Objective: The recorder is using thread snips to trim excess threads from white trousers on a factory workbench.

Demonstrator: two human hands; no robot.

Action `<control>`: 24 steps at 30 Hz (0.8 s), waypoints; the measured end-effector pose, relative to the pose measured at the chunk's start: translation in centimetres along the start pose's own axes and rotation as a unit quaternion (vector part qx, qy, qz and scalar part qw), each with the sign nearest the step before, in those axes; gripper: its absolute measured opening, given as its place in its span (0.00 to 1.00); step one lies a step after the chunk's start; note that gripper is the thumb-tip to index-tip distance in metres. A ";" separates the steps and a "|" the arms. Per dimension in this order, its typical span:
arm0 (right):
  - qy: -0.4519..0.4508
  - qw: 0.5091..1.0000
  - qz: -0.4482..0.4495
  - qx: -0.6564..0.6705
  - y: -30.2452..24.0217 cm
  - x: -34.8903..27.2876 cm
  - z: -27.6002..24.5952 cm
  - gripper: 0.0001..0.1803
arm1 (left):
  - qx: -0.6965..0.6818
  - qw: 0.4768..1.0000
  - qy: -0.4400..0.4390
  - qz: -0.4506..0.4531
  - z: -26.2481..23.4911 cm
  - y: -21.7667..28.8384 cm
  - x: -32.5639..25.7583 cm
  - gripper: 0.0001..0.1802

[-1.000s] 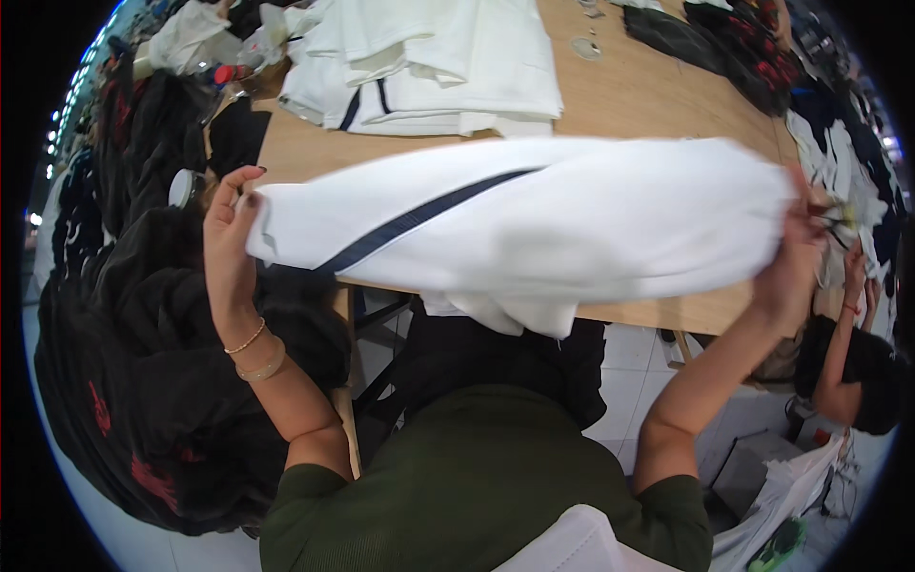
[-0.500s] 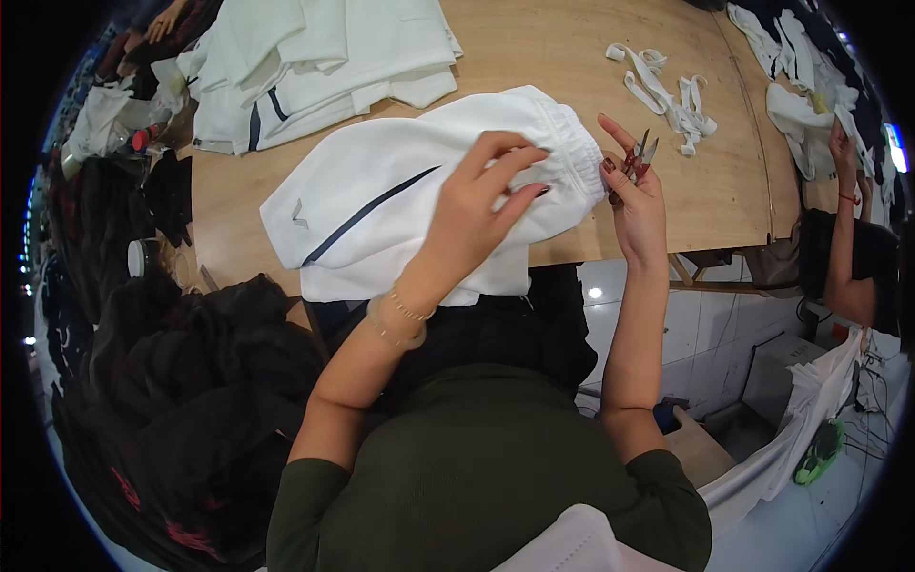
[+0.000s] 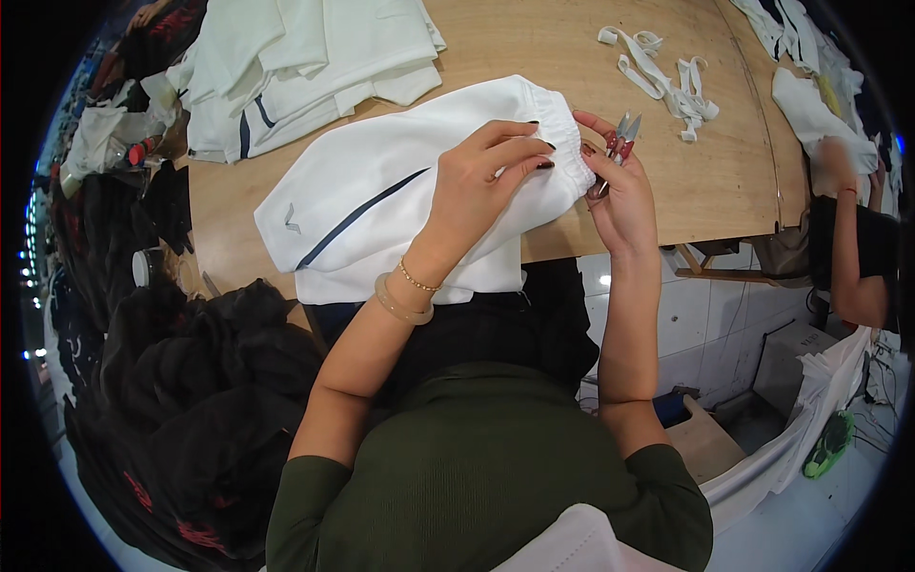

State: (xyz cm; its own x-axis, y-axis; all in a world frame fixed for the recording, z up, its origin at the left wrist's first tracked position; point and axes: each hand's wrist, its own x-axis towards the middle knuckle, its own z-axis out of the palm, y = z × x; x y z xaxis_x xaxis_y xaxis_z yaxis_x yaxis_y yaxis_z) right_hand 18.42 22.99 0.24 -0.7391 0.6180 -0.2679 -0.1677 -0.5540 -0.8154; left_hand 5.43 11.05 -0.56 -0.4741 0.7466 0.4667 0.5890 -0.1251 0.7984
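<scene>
Heap (image 3: pixel 191 400) of dark, soft cloth with red marks fills the left side, and just beside it stands a jar (image 3: pixel 143 269) with a white lid. Next comes the table (image 3: pixel 534 52), of pale, smooth wood. On its far left part lies a stack (image 3: pixel 334 52) of white clothes, folded in thick layers, with navy stripes. Nearer to the person, at the near edge of the table, lies the white garment (image 3: pixel 372 143); it is smooth and puffed, has a slanting navy stripe, and ends at right in a wrinkled band (image 3: pixel 560 129). The left hand (image 3: pixel 481 181) is over it, fingers curved and near together beside the band; whether they pinch the cloth, I cannot tell. The right hand (image 3: pixel 624 195), at the band, holds small scissors (image 3: pixel 626 127), metal blades upward and slightly apart. Farther right lie thin, curled white strips (image 3: pixel 679 100); below are pale, shiny tiles (image 3: pixel 686 329). Rightmost, a co-worker's hand (image 3: pixel 835 165) is blurred near white cloth (image 3: pixel 805 100).
</scene>
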 end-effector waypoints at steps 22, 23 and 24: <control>0.093 0.854 -0.182 -0.479 -3.5 -3.2 -0.4 0.12 | 0.152 0.987 -0.052 0.000 0.5 0.2 0.9 0.03; 0.094 0.848 -0.183 -0.488 -3.2 -3.2 -0.3 0.12 | 0.155 0.986 -0.054 -0.001 0.5 0.3 0.9 0.03; 0.096 0.842 -0.185 -0.497 -2.9 -3.3 -0.1 0.12 | 0.156 0.986 -0.054 0.000 0.5 0.3 1.0 0.03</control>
State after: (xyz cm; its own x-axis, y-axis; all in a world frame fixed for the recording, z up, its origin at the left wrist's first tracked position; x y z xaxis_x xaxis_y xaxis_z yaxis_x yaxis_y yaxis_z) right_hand 21.40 22.61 3.43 -0.6206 0.7780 0.0982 0.3366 0.3774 -0.8627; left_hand 5.48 12.08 -0.11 -0.4114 0.8139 0.4102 0.7695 0.0690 0.6349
